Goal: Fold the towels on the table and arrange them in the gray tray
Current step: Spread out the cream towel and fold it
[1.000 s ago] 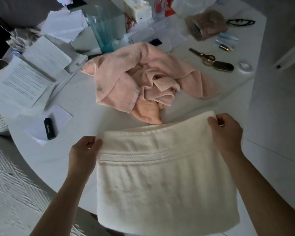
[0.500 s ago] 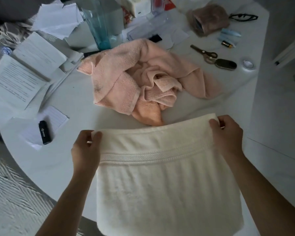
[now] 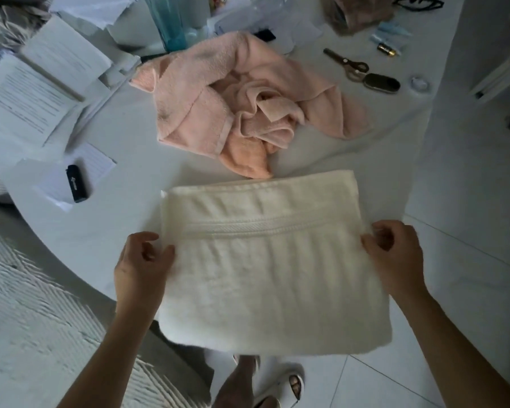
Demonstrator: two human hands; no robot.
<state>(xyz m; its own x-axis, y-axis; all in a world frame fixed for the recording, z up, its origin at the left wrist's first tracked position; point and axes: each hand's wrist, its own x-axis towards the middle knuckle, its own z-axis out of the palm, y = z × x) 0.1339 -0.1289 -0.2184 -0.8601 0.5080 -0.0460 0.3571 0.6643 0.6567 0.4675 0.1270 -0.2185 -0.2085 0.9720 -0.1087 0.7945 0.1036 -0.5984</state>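
Note:
A cream towel (image 3: 265,266), folded to a rectangle, lies flat at the near edge of the white table (image 3: 124,225), and its lower part hangs over the edge. My left hand (image 3: 143,265) sits at the towel's left edge with loosely curled fingers and the thumb touching the cloth. At the right edge, my right hand (image 3: 395,254) is curled the same way and its fingertips brush the towel. Neither hand plainly grips it. A crumpled pink towel (image 3: 248,107) lies behind it at mid-table. No gray tray is in view.
Papers and booklets (image 3: 33,89) crowd the table's left side, with a black lighter (image 3: 76,184) on a note. A teal glass (image 3: 168,22) stands at the back. Scissors (image 3: 346,64) and a dark case (image 3: 382,83) lie at the right. Tiled floor is on the right, and my feet show below.
Both hands have let go of the cream towel's far corners and slid back along its sides toward me. The towel now lies flat on the table.

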